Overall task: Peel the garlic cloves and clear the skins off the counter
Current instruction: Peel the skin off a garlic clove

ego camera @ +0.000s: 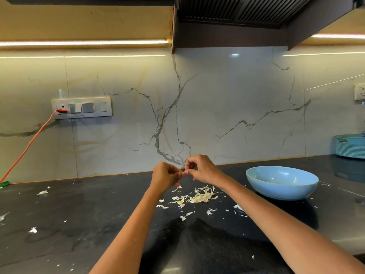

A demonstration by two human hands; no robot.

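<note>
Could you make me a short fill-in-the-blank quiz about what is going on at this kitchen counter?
1. Both hands, left hand and right hand, pinch a small ____ between them.
2. The bowl on the counter is ____ in colour.
3. The pile of skins lies to the ____ of the bowl.
4. The cable plugged into the wall socket is ____.

Missing words: garlic clove; blue; left; orange

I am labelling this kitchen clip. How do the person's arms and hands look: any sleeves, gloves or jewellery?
Both forearms are bare as far as the frame shows, with no sleeves visible. The left hand and right hand wear no gloves. No watch, bracelet or ring is visible.
</note>
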